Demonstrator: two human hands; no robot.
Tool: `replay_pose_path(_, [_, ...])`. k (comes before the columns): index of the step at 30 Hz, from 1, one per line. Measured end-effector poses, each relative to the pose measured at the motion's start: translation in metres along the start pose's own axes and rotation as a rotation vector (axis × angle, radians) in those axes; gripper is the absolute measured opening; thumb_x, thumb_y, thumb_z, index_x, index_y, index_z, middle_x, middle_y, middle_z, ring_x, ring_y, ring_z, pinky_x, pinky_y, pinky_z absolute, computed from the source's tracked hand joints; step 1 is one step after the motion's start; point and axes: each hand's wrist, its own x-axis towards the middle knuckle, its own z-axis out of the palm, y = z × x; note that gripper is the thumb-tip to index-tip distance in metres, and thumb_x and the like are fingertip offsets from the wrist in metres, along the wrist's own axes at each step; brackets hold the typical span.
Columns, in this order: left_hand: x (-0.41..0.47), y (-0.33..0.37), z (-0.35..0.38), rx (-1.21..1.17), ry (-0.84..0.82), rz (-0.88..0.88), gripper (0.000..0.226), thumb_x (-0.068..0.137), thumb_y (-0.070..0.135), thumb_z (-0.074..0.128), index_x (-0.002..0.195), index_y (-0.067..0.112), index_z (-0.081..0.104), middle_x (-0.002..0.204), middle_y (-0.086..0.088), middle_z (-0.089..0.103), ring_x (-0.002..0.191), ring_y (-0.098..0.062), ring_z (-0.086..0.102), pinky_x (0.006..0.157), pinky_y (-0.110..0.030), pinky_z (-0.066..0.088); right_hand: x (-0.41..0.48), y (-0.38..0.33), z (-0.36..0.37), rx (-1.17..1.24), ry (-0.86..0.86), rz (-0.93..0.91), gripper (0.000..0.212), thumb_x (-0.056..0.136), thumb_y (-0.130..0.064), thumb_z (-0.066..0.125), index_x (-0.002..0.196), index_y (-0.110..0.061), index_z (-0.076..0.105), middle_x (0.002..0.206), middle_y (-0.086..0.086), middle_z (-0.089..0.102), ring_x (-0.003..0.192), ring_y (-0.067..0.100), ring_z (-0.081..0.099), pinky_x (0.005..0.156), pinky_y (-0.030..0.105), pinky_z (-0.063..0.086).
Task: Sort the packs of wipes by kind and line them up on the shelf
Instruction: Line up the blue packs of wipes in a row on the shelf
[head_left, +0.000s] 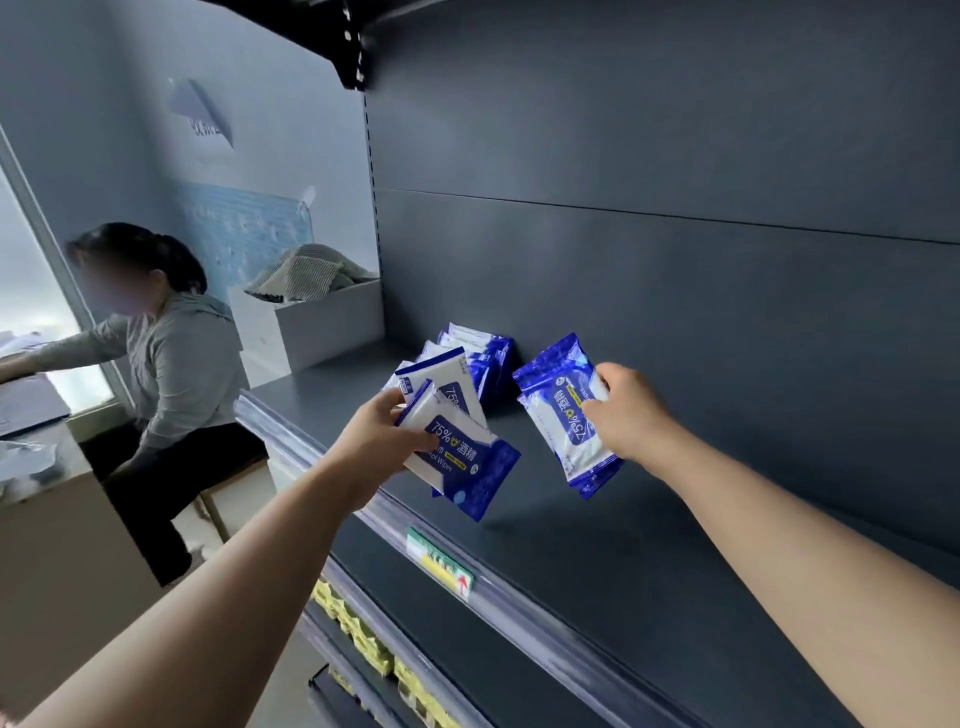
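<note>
Head view: the right hand (626, 415) is pinching one alcohol wipes pack (563, 415) over the shelf (597, 525), while the left hand (384, 434), at nine o'clock from it, is gripping two packs (457, 457). Standing packs (480, 358) are waiting at eleven o'clock. They are looking light, soft and slick; gripping the edges seems safest.

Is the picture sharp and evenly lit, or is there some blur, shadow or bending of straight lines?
Head view: daylight enters from the window at the left; the blue and white wipes pack in the right hand casts a soft shadow on the dark grey metal shelf; the shelf's front edge looks curved by the wide lens; print on the packs in the left hand stays readable.
</note>
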Motion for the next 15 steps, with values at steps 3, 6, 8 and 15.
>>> replay_pose_path(3, [0.039,-0.007,-0.016,-0.055,-0.061,-0.019,0.052,0.08,-0.013,0.064,0.12,0.017,0.053,0.109,-0.008,0.068,0.092,-0.024,0.067,0.079,-0.045,0.057,0.023,-0.003,0.027,-0.025,-0.015,0.06,0.01,0.085,-0.005,0.046,0.093,-0.003,0.052,0.092,0.011,0.064,0.086,0.034,0.063,0.07,0.04,0.053])
replay_pose_path(6, [0.077,-0.014,-0.032,-0.108,-0.131,-0.024,0.049,0.082,-0.011,0.064,0.121,0.017,0.053,0.105,-0.007,0.068,0.089,-0.021,0.068,0.073,-0.041,0.059,0.039,-0.006,0.051,-0.046,0.004,0.122,0.014,0.085,-0.003,0.045,0.096,0.0,0.053,0.094,0.013,0.064,0.089,0.035,0.063,0.069,0.039,0.052])
replay_pose_path(8, [0.101,-0.019,-0.043,-0.123,-0.192,-0.019,0.044,0.084,-0.009,0.063,0.118,0.017,0.054,0.101,-0.005,0.069,0.085,-0.019,0.069,0.068,-0.037,0.061,0.046,-0.007,0.064,-0.069,0.031,0.178,0.014,0.085,-0.002,0.045,0.096,0.001,0.053,0.095,0.013,0.063,0.089,0.035,0.062,0.067,0.035,0.048])
replay_pose_path(15, [0.174,-0.043,-0.082,0.122,-0.372,0.069,0.039,0.078,0.002,0.075,0.113,0.01,0.059,0.105,-0.009,0.073,0.087,-0.021,0.071,0.082,-0.04,0.058,0.053,-0.018,0.104,-0.112,0.105,0.369,0.013,0.085,-0.004,0.045,0.076,-0.012,0.042,0.079,0.005,0.051,0.065,0.022,0.045,0.057,0.029,0.036])
